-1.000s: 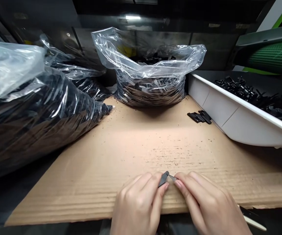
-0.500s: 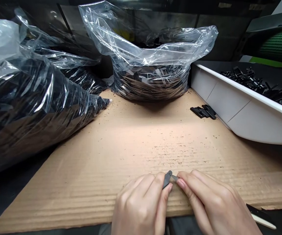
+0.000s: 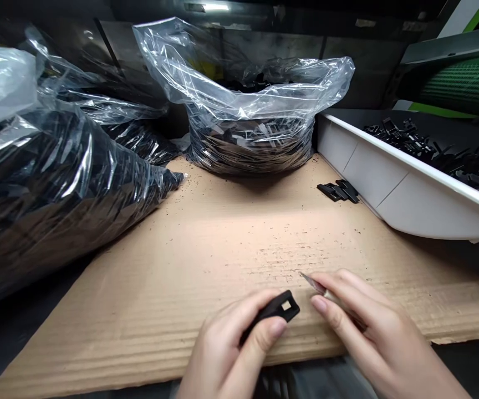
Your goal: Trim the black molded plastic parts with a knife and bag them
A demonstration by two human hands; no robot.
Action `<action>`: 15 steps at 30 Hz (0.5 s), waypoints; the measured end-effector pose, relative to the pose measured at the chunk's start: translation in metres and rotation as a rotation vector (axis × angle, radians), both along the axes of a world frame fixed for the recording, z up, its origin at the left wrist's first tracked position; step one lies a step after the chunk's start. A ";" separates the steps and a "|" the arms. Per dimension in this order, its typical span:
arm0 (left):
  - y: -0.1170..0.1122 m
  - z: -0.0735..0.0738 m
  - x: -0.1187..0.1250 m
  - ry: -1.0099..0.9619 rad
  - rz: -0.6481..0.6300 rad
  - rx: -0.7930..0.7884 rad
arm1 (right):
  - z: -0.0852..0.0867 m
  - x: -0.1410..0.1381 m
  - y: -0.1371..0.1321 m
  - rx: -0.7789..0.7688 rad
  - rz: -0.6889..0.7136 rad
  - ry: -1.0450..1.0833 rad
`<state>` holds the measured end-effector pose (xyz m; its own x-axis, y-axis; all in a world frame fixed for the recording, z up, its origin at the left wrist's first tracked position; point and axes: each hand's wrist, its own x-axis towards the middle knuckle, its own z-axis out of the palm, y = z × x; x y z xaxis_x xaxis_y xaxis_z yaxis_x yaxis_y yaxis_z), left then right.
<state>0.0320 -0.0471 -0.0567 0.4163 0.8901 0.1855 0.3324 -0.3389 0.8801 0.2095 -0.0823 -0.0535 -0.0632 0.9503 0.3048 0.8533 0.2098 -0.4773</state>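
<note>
My left hand (image 3: 235,343) is closed on a small black plastic part (image 3: 276,308), thumb below and fingers above. A square hole shows near the part's free end. In my right hand (image 3: 368,327) is a knife (image 3: 315,284), its pointed blade sticking out past the fingertips toward the upper left. Most of the knife's handle is hidden by the fingers. Blade and part are a short gap apart, both just above the front of the cardboard sheet (image 3: 139,310).
An open clear bag (image 3: 250,138) of black parts stands at the back. Another full bag (image 3: 65,183) bulges over the left side. At right is a white tray (image 3: 393,188) with black parts (image 3: 439,149); several more parts (image 3: 338,191) lie beside it. Dark shavings (image 3: 289,252) dot the cardboard.
The knife blade has come away from the part, and my right hand has moved slightly up. My left hand has turned the part so its square hole shows. The view has shifted a little.
</note>
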 end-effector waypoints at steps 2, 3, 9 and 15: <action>0.001 0.007 0.000 -0.156 0.025 -0.191 | 0.003 0.003 -0.001 0.038 0.012 0.020; 0.002 0.009 0.001 -0.205 0.031 -0.249 | 0.003 0.004 -0.002 0.048 0.023 0.049; 0.001 0.014 0.006 -0.275 0.066 -0.354 | 0.011 -0.005 0.000 -0.161 0.162 0.461; 0.001 0.011 0.008 -0.324 0.039 -0.421 | 0.016 -0.020 0.003 -0.158 0.106 0.581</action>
